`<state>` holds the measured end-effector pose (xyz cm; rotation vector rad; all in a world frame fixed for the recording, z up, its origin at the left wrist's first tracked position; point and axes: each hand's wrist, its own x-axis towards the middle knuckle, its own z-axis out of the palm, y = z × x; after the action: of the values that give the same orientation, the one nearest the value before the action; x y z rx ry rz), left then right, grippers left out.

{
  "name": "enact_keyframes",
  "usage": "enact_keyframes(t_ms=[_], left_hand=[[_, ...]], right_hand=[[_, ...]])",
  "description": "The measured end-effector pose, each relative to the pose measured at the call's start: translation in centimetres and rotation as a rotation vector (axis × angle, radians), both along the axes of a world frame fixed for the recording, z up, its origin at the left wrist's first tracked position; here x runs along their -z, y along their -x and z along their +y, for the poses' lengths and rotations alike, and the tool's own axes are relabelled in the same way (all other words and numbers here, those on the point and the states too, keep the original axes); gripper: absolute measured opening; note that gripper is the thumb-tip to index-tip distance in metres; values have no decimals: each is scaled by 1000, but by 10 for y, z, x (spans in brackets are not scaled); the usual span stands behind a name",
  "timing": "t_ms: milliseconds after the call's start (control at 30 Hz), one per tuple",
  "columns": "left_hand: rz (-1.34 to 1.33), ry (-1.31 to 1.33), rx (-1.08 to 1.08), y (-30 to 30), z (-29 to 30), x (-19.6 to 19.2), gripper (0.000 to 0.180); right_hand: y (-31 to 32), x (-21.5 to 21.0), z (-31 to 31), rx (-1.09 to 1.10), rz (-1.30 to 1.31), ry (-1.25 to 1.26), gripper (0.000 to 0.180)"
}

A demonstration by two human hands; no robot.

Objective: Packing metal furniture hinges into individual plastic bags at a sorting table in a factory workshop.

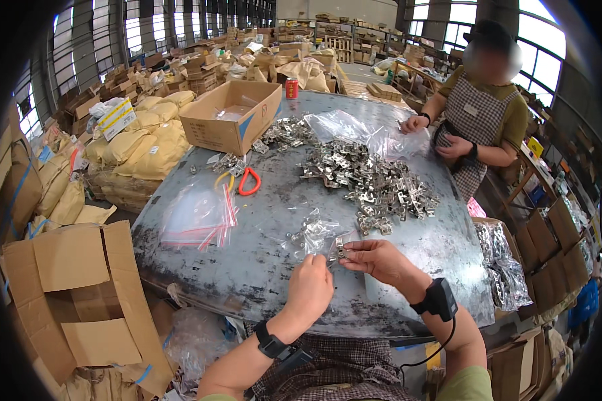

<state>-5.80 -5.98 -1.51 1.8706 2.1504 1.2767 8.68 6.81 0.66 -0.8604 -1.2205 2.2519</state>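
My left hand (309,286) grips the near edge of a small clear plastic bag (312,235) that lies on the grey metal table (261,267) and holds a few metal parts. My right hand (376,257) pinches a small silver metal bracket (341,250) at the bag's mouth. Both wrists wear black bands. Just beyond the right hand spreads a large heap of the same metal brackets (368,180).
A stack of red-striped zip bags (199,217) lies left of the hands, with red and yellow scissors (242,180) behind it. An open cardboard box (230,115) and a red can (291,88) stand at the far side. Another person (478,120) works at the right edge. Cartons and sacks crowd the floor.
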Motion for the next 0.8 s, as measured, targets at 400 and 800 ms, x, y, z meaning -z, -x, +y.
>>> enact_keyframes(t_ms=[400,800], left_hand=[[-188,-74,77,-5,-7,-10,8],[-103,-189,110,-5,50,-10,13]], right_hand=[[25,8,-16,-104,-339,-644,18],[57,10,-17,-27,484,372,73]])
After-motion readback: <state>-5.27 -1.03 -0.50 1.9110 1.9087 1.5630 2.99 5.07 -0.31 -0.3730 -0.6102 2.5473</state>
